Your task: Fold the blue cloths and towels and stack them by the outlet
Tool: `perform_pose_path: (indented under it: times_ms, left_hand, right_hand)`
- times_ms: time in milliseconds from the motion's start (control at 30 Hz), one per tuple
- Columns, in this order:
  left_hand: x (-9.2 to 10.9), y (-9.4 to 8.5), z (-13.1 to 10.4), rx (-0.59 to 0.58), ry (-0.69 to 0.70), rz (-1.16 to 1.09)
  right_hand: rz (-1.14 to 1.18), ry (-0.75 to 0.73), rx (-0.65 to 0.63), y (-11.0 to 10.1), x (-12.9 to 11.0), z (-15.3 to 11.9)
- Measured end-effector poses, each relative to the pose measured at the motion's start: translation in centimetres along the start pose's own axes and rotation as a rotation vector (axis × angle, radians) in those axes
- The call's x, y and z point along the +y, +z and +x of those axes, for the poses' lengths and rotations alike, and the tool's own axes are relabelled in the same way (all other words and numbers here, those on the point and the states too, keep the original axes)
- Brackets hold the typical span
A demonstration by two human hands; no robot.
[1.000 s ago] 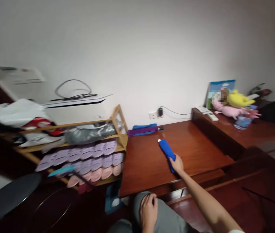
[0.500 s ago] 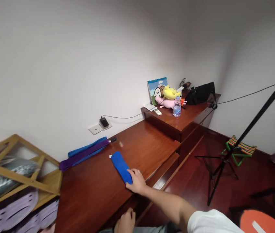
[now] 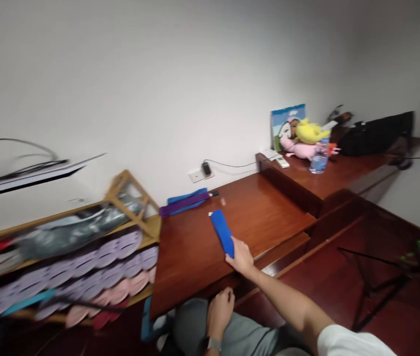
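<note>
A folded strip of blue cloth (image 3: 220, 228) with a small white tag at its far end lies on the brown wooden desk (image 3: 188, 262). My right hand (image 3: 241, 256) grips its near end, close to the desk's front edge, thumb on one side and fingers on the other. My left hand (image 3: 220, 309), with a watch on the wrist, rests over my lap below the desk edge; its fingers are curled and nothing shows in them. Against the wall lie a purple strip (image 3: 184, 203) and a blue strip (image 3: 175, 199) of similar cloth, partly overlapping.
To the left stands a wooden rack (image 3: 150, 227) with rows of lilac and pink slippers (image 3: 124, 244). A raised cabinet (image 3: 295, 183) on the right bears plush toys (image 3: 310, 132), a water bottle (image 3: 319, 158) and a black bag (image 3: 376, 133). A charger (image 3: 206, 168) sits in the wall socket.
My view has swung left, so things appear further right and more of the slipper rack shows. My right hand still holds the blue cloth in about the same place on the desk.
</note>
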State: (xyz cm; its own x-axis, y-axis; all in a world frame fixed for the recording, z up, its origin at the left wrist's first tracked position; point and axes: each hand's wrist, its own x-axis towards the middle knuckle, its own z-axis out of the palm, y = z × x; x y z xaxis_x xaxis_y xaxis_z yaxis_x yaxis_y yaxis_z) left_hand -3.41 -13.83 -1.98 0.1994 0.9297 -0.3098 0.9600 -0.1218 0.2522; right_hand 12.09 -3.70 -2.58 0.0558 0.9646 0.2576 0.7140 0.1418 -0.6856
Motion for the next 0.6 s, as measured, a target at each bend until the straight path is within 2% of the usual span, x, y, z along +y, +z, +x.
perform_pose_path:
  times_ms: [100, 333, 467, 600]
  left_hand:
    - [0.4, 0.2, -0.7, 0.066, -0.013, -0.072]
    - [-0.1, 0.6, -1.3, 0.215, -0.004, -0.207]
    - [-0.8, 1.2, -0.8, 0.27, 0.011, -0.275]
    - [-1.8, 2.5, -0.1, 0.421, 0.021, -0.411]
  right_hand:
    - [-0.037, -0.016, -0.027, 0.3, 0.2, 0.0]
    - [-0.037, -0.031, -0.065, 1.2, 0.9, -0.3]
    - [0.028, -0.068, -0.01, 1.7, 1.5, -0.4]
    - [0.068, -0.085, 0.055, 2.1, 1.7, -0.6]
